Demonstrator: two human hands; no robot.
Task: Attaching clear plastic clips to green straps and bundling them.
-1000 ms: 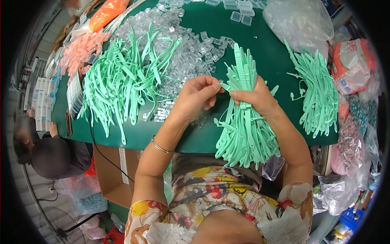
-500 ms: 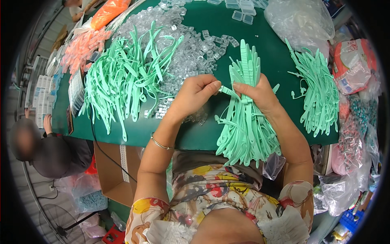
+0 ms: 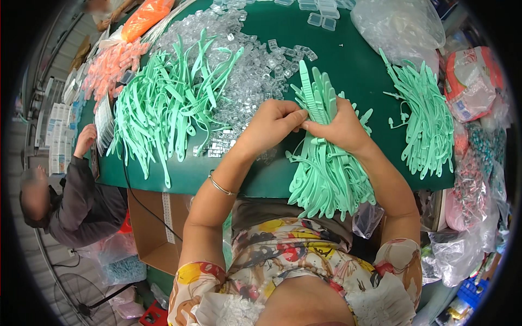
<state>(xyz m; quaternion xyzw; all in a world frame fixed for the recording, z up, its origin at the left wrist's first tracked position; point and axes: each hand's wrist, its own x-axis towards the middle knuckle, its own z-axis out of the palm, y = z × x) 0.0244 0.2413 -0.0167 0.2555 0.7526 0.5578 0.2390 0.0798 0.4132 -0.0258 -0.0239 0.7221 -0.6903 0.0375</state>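
My right hand [image 3: 340,127] is closed around the middle of a thick bundle of mint-green ridged straps [image 3: 331,179]. Their ridged ends fan out above the grip, and their looped ends hang over the table's front edge. At the bundle's left side my left hand [image 3: 280,122] is pinched, thumb against forefinger, on a mint-green strap that its fingertips mostly hide. Both thumbs are close together. Left of my hands lies a loose heap of the same straps [image 3: 163,103]. Another bunch of green straps [image 3: 427,122] rests at the right.
Clear plastic pieces [image 3: 255,70] are heaped behind the left straps, with coral pieces [image 3: 111,68] farther left. A clear bag [image 3: 399,27] and a red-and-white package [image 3: 470,84] stand right. Below the green table [image 3: 255,182] is a cardboard box [image 3: 149,225]. A co-worker [image 3: 81,201] sits left.
My left hand has moved right, against the bundle; the strap end it was pulling out sideways no longer shows. The bundle's top leans more to the left. The co-worker has raised a hand to the table.
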